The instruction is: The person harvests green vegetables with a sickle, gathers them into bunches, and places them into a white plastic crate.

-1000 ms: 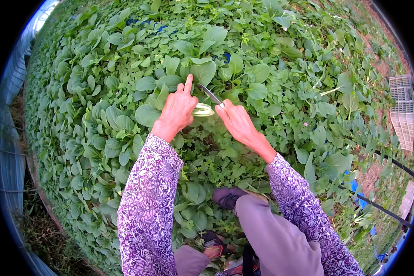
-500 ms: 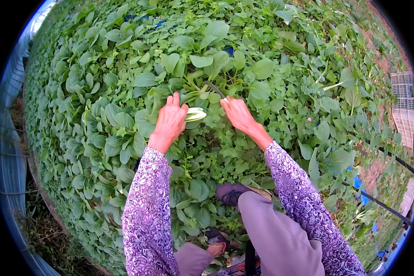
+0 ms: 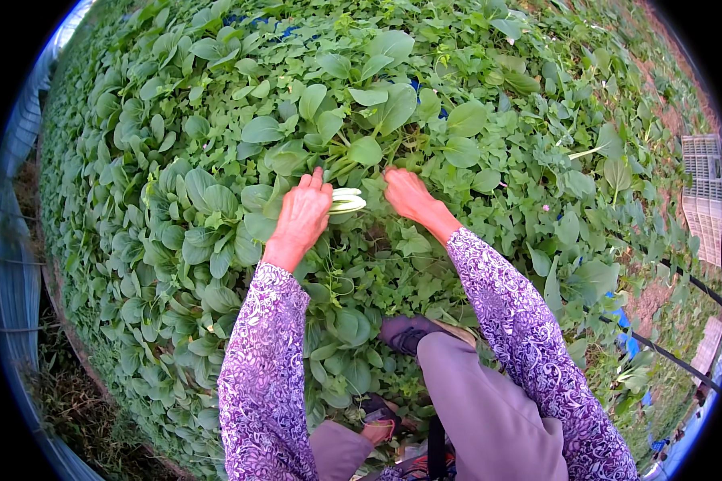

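My left hand [image 3: 303, 212] is closed round cut leafy greens; their pale stalk ends [image 3: 348, 200] stick out to its right. Its fingertips reach the base of a growing leafy green plant [image 3: 366, 151] with broad round leaves and light stems. To the right of that base, my right hand [image 3: 409, 195] is closed on a knife, whose blade is now hidden among the foliage. A narrow gap separates the two hands.
Dense leafy greens [image 3: 208, 196] and creeping vines [image 3: 489, 216] surround me. A pale plastic crate [image 3: 702, 196] stands at the far right, near a dark hose [image 3: 674, 353]. Blue plastic sheeting [image 3: 24, 240] runs along the left. My shoe [image 3: 401, 333] is among the plants.
My right hand has shifted slightly, and the knife blade, visible before, is now out of sight at the plant's base. My left hand moved a little right with the cut greens.
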Demonstrator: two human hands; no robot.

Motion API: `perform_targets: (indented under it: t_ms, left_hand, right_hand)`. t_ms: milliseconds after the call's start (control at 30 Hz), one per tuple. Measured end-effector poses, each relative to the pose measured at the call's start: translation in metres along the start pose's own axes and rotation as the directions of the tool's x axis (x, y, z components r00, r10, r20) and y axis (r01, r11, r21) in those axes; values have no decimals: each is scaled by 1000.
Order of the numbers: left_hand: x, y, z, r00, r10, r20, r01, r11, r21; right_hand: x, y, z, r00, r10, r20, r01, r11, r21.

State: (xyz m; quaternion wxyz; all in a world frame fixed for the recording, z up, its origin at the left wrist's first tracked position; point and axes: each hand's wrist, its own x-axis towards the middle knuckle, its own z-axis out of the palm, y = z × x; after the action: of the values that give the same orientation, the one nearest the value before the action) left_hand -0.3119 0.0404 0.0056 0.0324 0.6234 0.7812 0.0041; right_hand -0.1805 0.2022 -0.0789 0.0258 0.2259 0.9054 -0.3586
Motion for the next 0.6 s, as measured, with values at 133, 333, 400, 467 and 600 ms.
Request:
perform_targets:
  t_ms: [133, 333, 400, 467, 600]
  left_hand:
    - [-6, -2, 4, 1000, 11, 8, -12, 997, 77]
    - [-18, 0, 4, 992, 24, -127, -17, 998, 57]
    - [-25, 0, 1, 971, 38, -237, -33, 999, 24]
    - [-39, -3, -4, 962, -21, -272, 0, 997, -79]
    - [-47, 9, -15, 942, -82, -327, -5, 966, -259]
  right_hand:
    - [-9, -8, -11, 1000, -20, 24, 21, 999, -25]
    - [-36, 0, -15, 987, -47, -156, 57, 997, 59]
    - [-43, -3, -20, 966, 230, -114, -198, 950, 241]
    - [-55, -24, -29, 942, 245, -227, -80, 825, 559]
    - [-39, -48, -45, 921, 317, -227, -5, 592, 806]
